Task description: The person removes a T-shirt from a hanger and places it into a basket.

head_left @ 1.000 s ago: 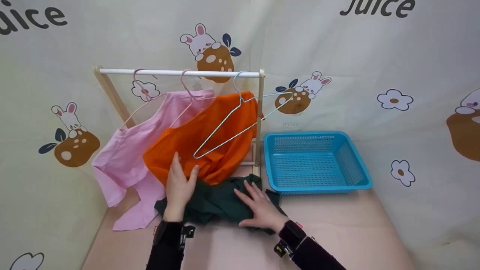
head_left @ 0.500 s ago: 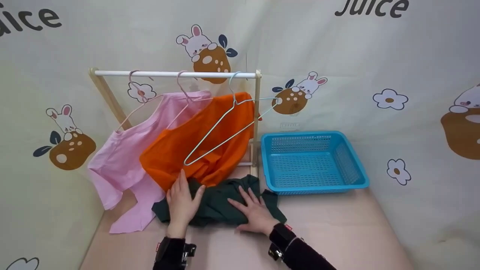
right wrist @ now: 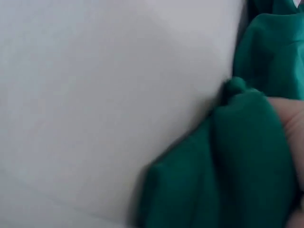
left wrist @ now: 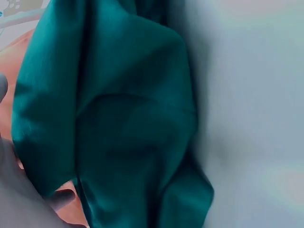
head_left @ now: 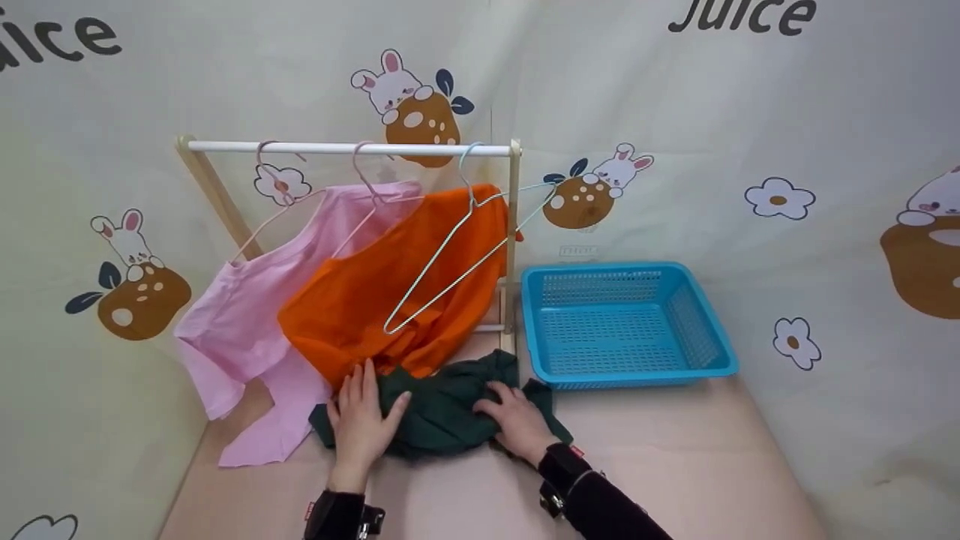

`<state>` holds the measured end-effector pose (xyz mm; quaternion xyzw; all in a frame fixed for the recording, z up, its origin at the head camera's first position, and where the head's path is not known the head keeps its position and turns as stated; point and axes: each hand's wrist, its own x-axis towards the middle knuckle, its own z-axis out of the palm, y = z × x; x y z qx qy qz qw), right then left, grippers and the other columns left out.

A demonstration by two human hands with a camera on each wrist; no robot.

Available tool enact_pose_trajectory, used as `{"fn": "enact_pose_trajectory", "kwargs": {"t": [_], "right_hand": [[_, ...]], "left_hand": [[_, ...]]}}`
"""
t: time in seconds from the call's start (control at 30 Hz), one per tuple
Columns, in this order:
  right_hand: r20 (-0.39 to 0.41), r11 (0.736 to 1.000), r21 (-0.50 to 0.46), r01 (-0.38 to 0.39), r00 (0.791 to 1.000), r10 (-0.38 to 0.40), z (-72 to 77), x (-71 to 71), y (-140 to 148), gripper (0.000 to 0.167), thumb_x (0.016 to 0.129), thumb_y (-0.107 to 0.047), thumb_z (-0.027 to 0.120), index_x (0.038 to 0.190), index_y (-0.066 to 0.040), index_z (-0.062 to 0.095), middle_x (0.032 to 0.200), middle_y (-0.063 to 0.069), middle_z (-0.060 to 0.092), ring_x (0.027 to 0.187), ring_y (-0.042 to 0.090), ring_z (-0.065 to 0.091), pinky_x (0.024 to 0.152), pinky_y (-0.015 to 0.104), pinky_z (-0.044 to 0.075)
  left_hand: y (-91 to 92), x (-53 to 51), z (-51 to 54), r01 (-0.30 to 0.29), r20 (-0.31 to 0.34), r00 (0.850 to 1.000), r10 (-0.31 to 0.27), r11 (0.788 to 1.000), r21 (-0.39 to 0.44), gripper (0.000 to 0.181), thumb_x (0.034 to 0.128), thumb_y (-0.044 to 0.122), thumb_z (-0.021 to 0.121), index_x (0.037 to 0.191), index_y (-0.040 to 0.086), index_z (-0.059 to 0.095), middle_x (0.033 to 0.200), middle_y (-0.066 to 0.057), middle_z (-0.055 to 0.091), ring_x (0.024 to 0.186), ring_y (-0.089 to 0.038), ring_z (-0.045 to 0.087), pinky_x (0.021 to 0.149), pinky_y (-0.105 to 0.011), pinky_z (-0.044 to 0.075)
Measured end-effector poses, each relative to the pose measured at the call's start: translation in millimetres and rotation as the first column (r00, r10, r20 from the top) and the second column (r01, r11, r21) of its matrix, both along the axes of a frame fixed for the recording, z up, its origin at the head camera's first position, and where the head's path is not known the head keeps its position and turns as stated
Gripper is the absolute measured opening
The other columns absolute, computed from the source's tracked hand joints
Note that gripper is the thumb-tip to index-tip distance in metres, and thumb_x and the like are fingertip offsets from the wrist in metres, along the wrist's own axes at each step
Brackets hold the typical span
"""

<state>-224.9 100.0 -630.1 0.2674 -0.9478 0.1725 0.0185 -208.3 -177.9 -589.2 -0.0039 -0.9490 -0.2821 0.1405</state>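
Note:
A crumpled dark green garment (head_left: 442,416) lies on the table in front of the rack in the head view; its kind cannot be told. My right hand (head_left: 521,421) grips its right part with curled fingers, and the right wrist view shows green cloth (right wrist: 251,152) bunched against that hand. Over the left end, my left hand (head_left: 361,420) rests with fingers fairly straight and thumb spread. In the left wrist view, fingers (left wrist: 61,198) show at the cloth's edge. Just behind hang an orange garment (head_left: 375,300) and a bare pale blue hanger (head_left: 472,202).
A small clothes rack with a white rail (head_left: 315,147) stands at the back. A pink garment (head_left: 255,315) hangs at its left, with a sleeve on the table. The blue basket (head_left: 630,375) stands right of the rack. Patterned cloth (head_left: 712,112) covers the walls.
My right hand's fingers have gone from spread flat on the green garment to curled into it. My left hand has come down and nearer me. The pale blue hanger has swung slightly.

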Motion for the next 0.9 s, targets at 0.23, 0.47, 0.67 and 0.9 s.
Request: {"fn": "enact_pose_trajectory", "kwargs": {"t": [0.23, 0.47, 0.67, 0.9], "right_hand": [[0.067, 0.993, -0.110, 0.043, 0.997, -0.035, 8.6, -9.1, 1.6, 0.035, 0.082, 0.003, 0.072, 0.110, -0.018, 0.064, 0.117, 0.008, 0.057, 0.104, 0.026, 0.060, 0.089, 0.041, 0.052], [0.117, 0.900, -0.427, 0.083, 0.993, -0.036, 28.9, -11.4, 16.5, 0.037, 0.081, 0.009, 0.065, 0.111, -0.011, 0.061, 0.113, 0.010, 0.065, 0.107, 0.030, 0.061, 0.092, 0.046, 0.049], [0.232, 0.696, -0.692, 0.192, 0.972, -0.037, 66.0, -4.6, 20.6, 0.042, 0.082, 0.013, 0.054, 0.118, -0.009, 0.060, 0.120, 0.010, 0.063, 0.114, 0.029, 0.057, 0.097, 0.046, 0.044], [0.304, 0.425, -0.861, 0.279, 0.953, -0.010, 112.2, -11.1, 22.0, 0.040, 0.087, 0.014, 0.048, 0.125, 0.001, 0.054, 0.125, 0.015, 0.057, 0.118, 0.029, 0.051, 0.100, 0.042, 0.040]], "left_hand": [[0.0, 1.9, -2.3, 0.004, 0.040, 0.999, -0.004, 1.000, -0.002, 0.086, 0.0941, 0.053, 0.060, 0.155, 0.003, 0.025, 0.157, -0.025, 0.027, 0.142, -0.046, 0.022, 0.109, -0.072, 0.007], [1.5, 4.7, -3.1, 0.031, 0.032, 0.999, -0.032, 0.999, 0.014, 0.086, 0.0947, 0.052, 0.059, 0.155, 0.002, 0.024, 0.157, -0.026, 0.025, 0.143, -0.045, 0.020, 0.110, -0.071, 0.007], [5.6, 3.6, 0.9, 0.066, 0.021, 0.998, -0.067, 0.997, 0.041, 0.083, 0.0962, 0.050, 0.058, 0.155, 0.002, 0.024, 0.158, -0.026, 0.024, 0.143, -0.046, 0.020, 0.108, -0.073, 0.008], [9.9, -2.6, 9.5, 0.093, 0.019, 0.995, -0.094, 0.995, 0.043, 0.080, 0.0984, 0.051, 0.053, 0.156, 0.004, 0.023, 0.158, -0.025, 0.024, 0.143, -0.045, 0.020, 0.109, -0.072, 0.009]]}}
